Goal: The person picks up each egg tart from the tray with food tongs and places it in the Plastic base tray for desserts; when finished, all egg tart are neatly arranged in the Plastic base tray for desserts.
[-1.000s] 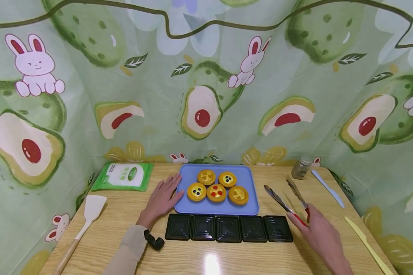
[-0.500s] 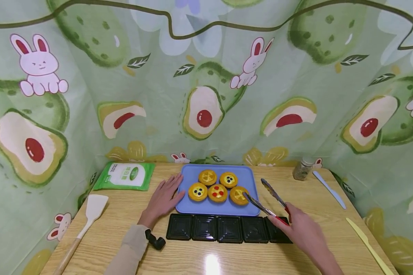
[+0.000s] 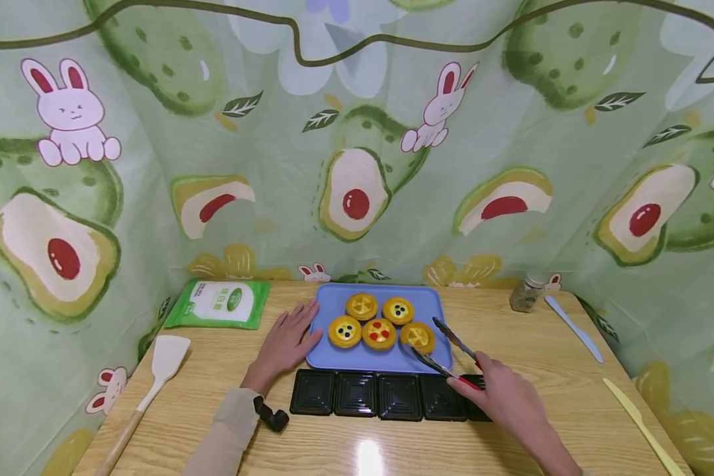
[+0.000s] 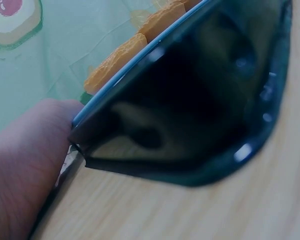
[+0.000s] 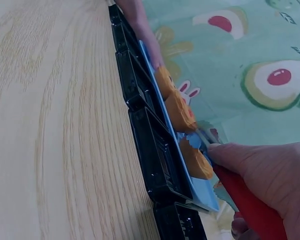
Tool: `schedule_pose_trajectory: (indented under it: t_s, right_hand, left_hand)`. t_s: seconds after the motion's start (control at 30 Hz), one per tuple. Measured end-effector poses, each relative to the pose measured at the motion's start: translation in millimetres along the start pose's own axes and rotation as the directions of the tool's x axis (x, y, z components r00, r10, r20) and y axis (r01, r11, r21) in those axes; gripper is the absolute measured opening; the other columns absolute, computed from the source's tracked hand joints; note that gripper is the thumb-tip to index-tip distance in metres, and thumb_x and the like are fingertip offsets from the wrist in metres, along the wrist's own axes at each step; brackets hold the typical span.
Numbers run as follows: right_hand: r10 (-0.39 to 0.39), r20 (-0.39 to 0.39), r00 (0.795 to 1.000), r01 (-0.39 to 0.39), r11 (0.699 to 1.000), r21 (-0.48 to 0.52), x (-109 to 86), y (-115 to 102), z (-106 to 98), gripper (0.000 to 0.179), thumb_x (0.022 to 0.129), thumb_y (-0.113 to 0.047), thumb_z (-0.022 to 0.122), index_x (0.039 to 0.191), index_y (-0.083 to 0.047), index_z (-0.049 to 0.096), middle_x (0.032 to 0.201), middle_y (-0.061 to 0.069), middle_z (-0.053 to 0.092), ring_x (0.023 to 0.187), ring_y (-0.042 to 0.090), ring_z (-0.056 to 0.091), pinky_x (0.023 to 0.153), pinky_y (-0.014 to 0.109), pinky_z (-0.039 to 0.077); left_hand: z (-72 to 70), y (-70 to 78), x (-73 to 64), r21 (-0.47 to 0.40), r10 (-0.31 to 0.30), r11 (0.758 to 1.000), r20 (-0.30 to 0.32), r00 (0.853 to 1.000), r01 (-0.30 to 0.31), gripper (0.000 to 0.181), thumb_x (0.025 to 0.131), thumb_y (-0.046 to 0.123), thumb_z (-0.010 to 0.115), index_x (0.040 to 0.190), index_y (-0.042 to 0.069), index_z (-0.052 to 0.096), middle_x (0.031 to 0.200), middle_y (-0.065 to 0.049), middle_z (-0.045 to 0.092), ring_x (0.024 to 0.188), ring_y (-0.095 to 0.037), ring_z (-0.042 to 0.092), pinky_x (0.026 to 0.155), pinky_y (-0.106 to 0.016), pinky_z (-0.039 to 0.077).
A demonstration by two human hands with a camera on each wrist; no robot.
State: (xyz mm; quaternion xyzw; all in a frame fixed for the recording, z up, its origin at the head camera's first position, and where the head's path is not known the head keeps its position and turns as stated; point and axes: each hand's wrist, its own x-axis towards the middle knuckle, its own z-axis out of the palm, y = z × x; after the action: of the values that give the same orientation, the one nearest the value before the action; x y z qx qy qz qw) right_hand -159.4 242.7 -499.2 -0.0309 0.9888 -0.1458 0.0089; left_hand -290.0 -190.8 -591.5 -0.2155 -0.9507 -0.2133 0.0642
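My left hand point(image 3: 285, 340) lies at the left edge of a blue tray point(image 3: 348, 361), fingers extended and thumb on the rim. On the tray sit several egg tarts, topped with dark berries, red pieces or yellow fruit slices. My right hand point(image 3: 502, 393) grips red-handled metal tongs point(image 3: 439, 367). The spread tong arms stand on either side of the front right tart point(image 3: 418, 337), which has yellow slices on top. In the right wrist view, the red handle point(image 5: 247, 202) runs beneath my thumb, and one tong arm reaches between that tart point(image 5: 196, 161) and the neighbouring one point(image 5: 180, 111).
A row of black square plastic trays point(image 3: 356, 393) runs along the blue tray's front. At left are a green-and-white bag point(image 3: 223, 304) and a white spatula point(image 3: 165, 363). To the right stand a spice jar point(image 3: 526, 294), a blue knife point(image 3: 574, 328) and a yellow knife point(image 3: 636, 416).
My right hand has carried the tongs leftward from beside the blue tray to the front right tart, the tips now around it. My left hand has stayed at the tray's edge.
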Motion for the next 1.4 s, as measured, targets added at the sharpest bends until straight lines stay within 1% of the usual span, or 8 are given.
schedule_pose_trajectory:
  t_s: [0.1,0.3,0.5,0.73,0.83,1.07,1.3,1.4]
  right_hand:
    - [-0.003,0.005,1.0,0.003,1.0,-0.009,1.9,-1,1,0.074,0.087,-0.073,0.068,0.114,-0.004,0.063,0.086,0.008,0.067,0.061,0.017,0.054,0.046,0.036,0.043]
    - [-0.014,0.011,1.0,0.014,1.0,-0.02,5.0,-4,4,0.075,0.087,-0.072,0.068,0.116,-0.003,0.065,0.088,0.009,0.069,0.062,0.017,0.055,0.046,0.037,0.044]
    - [-0.02,0.001,1.0,0.02,1.0,-0.022,7.2,-6,9,0.079,0.087,-0.072,0.069,0.121,-0.001,0.066,0.09,0.009,0.07,0.063,0.017,0.055,0.046,0.037,0.043]
    - [-0.027,-0.002,1.0,0.027,0.999,-0.031,8.2,-8,15,0.077,0.089,-0.069,0.069,0.124,-0.001,0.066,0.088,0.009,0.069,0.061,0.017,0.052,0.045,0.036,0.041]
    - [-0.037,-0.017,0.999,0.037,0.998,-0.042,9.4,-9,15,0.078,0.089,-0.07,0.069,0.125,-0.001,0.066,0.086,0.009,0.068,0.06,0.018,0.052,0.045,0.036,0.041]
    - [-0.05,-0.028,0.998,0.048,0.997,-0.057,10.6,-11,10,0.075,0.089,-0.07,0.069,0.124,-0.003,0.066,0.077,0.005,0.06,0.057,0.017,0.048,0.043,0.035,0.036]
    - [-0.039,-0.022,0.999,0.038,0.998,-0.041,9.3,-9,15,0.066,0.09,-0.065,0.071,0.118,-0.005,0.066,0.068,0.001,0.047,0.055,0.018,0.045,0.044,0.033,0.031]
    - [-0.042,-0.029,0.999,0.041,0.998,-0.044,9.6,-8,17,0.064,0.09,-0.063,0.072,0.118,-0.005,0.065,0.067,0.0,0.045,0.054,0.017,0.044,0.044,0.032,0.03]
  left_hand:
    - [-0.8,0.4,1.2,0.001,0.009,1.0,-0.005,1.0,-0.009,0.072,0.108,0.057,0.042,0.167,0.018,0.029,0.172,-0.001,0.027,0.158,-0.031,0.025,0.127,-0.058,0.018]
    - [-1.9,0.7,1.3,0.014,0.01,1.0,-0.002,1.0,-0.01,0.072,0.108,0.058,0.041,0.167,0.019,0.029,0.172,0.001,0.027,0.159,-0.03,0.025,0.127,-0.057,0.018]
    - [-0.6,1.8,0.0,0.016,-0.007,1.0,0.016,1.0,0.006,0.074,0.107,0.06,0.042,0.167,0.021,0.027,0.173,0.003,0.024,0.159,-0.03,0.023,0.127,-0.056,0.016]
    - [-1.9,3.0,-1.5,0.036,-0.027,0.999,0.05,0.998,0.025,0.074,0.106,0.062,0.041,0.168,0.025,0.024,0.173,0.006,0.02,0.16,-0.029,0.021,0.128,-0.055,0.014]
    - [-2.2,2.9,-1.3,0.038,-0.028,0.999,0.05,0.998,0.026,0.073,0.106,0.062,0.04,0.168,0.026,0.024,0.173,0.006,0.02,0.16,-0.029,0.021,0.128,-0.054,0.014]
    - [0.0,2.1,2.6,0.029,-0.023,0.999,0.035,0.999,0.022,0.072,0.107,0.061,0.041,0.167,0.026,0.025,0.173,0.006,0.02,0.16,-0.028,0.02,0.128,-0.054,0.013]
    - [3.6,-0.1,1.7,0.008,0.002,1.0,-0.007,1.0,-0.002,0.073,0.106,0.06,0.044,0.166,0.02,0.033,0.172,0.0,0.028,0.158,-0.034,0.026,0.126,-0.059,0.017]
    - [4.1,0.4,1.7,0.009,-0.004,1.0,-0.008,1.0,0.004,0.073,0.106,0.061,0.042,0.166,0.021,0.033,0.172,0.0,0.027,0.158,-0.033,0.026,0.126,-0.058,0.016]
